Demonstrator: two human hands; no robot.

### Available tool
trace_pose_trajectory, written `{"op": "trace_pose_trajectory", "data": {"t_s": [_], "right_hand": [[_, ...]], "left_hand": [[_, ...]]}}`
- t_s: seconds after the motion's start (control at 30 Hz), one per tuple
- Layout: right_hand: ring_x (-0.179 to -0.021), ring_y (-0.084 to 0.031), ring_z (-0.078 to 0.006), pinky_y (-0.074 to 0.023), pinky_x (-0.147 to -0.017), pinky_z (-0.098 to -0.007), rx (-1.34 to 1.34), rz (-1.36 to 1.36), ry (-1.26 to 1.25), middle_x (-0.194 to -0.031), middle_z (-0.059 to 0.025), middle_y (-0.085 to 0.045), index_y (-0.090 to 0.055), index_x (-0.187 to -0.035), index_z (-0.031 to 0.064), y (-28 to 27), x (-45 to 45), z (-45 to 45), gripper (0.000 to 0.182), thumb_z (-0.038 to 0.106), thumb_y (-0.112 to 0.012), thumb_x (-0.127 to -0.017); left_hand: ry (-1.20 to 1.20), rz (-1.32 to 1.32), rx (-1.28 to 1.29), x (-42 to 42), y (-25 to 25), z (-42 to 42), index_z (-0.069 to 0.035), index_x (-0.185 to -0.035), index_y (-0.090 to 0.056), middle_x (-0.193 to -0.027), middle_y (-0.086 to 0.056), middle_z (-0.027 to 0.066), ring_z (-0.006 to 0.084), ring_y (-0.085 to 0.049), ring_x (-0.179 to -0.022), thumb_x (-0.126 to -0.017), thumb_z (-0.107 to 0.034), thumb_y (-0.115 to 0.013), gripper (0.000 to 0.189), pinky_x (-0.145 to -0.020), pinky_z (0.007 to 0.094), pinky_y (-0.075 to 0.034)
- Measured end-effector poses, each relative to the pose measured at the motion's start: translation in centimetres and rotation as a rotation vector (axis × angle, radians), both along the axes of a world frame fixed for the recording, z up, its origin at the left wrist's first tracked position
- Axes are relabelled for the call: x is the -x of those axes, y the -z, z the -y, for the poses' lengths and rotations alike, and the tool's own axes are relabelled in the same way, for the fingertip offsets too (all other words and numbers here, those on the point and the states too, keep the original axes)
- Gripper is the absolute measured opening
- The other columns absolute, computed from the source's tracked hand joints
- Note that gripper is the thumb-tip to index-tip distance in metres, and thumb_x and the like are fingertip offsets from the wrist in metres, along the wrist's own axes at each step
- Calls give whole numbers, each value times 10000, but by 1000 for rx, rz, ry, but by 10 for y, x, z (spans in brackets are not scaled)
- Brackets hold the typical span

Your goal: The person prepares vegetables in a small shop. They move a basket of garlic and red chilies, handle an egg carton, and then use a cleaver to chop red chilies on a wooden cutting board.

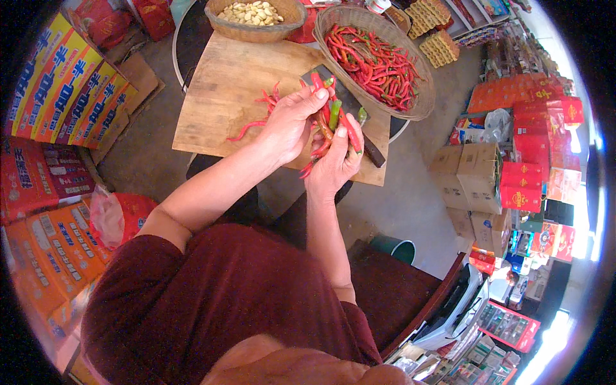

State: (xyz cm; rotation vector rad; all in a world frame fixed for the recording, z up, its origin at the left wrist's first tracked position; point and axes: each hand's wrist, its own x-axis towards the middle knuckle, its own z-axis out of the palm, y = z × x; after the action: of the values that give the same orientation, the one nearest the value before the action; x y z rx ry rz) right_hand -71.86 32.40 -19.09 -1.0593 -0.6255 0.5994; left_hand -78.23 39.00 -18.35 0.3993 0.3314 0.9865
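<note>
Several chili peppers [353,132], mostly red with one greenish, are bunched in my right hand [334,168] above a wooden cutting board [216,86]. Pinched between the thumb and fingers of my left hand [291,122] is a red chili pepper [317,83], close against that bunch. On the board, partly hidden behind my left hand, lie more loose red chilies [248,129]. A cleaver with a dark handle [374,151] rests on the board's right side, its blade partly covered by my hands and the peppers.
A wicker basket of red chilies [426,103] overlaps the board's upper right corner. Peeled garlic cloves [250,13] fill a smaller basket [255,33] at the far edge. Stacked cartons [467,175] stand to the right, printed boxes [62,91] to the left, and a green bucket [394,249] on the floor.
</note>
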Motion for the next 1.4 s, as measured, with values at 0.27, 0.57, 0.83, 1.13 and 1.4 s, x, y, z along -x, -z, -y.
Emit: {"op": "trace_pose_trajectory", "data": {"t_s": [0.27,0.57,0.83,1.13,1.4], "right_hand": [[-570,-536,-115,-405,-430,-193,-26,-440,23,-909,-77,-626,-553,-1115,50,-10,-5,-5,215,146,-530,-924],[-631,-529,-137,-378,-449,-200,5,-565,-117,-904,-86,-614,-548,-1114,42,0,-10,-6,241,178,-559,-915],[-666,-505,-122,-375,-464,-176,8,-869,-367,-1045,-115,-579,-498,-1153,32,10,-17,-2,256,169,-510,-937],[-669,-516,-105,-377,-466,-192,17,-684,-224,-971,-84,-611,-548,-1114,30,0,-21,-7,232,173,-526,-932],[-628,-548,-115,-383,-459,-208,123,-648,-18,-844,-60,-625,-609,-1016,50,-14,-6,-7,150,131,-598,-890]], "left_hand": [[-96,-25,3,-1,-2,-21,-49,-1017,-581,-1014,-582,54,169,-538,-919,-900,-296,-588,274,-874,347,-449],[-159,-108,22,-6,-1,-24,-51,-1029,-544,-991,-562,63,188,-548,-899,-927,-317,-537,284,-845,365,-475],[-510,-125,-104,7,-9,-51,-57,-999,-547,-915,-567,46,158,-563,-822,-933,-289,-536,241,-773,322,-493],[-45,-421,-436,32,-2,-28,-5,-1157,-571,-1070,-611,54,139,-585,-926,-874,-111,-611,305,-805,295,-513],[-9,-343,-416,25,7,-23,-32,-1057,-626,-949,-624,14,92,-591,-835,-852,-99,-645,216,-746,247,-500]]}}
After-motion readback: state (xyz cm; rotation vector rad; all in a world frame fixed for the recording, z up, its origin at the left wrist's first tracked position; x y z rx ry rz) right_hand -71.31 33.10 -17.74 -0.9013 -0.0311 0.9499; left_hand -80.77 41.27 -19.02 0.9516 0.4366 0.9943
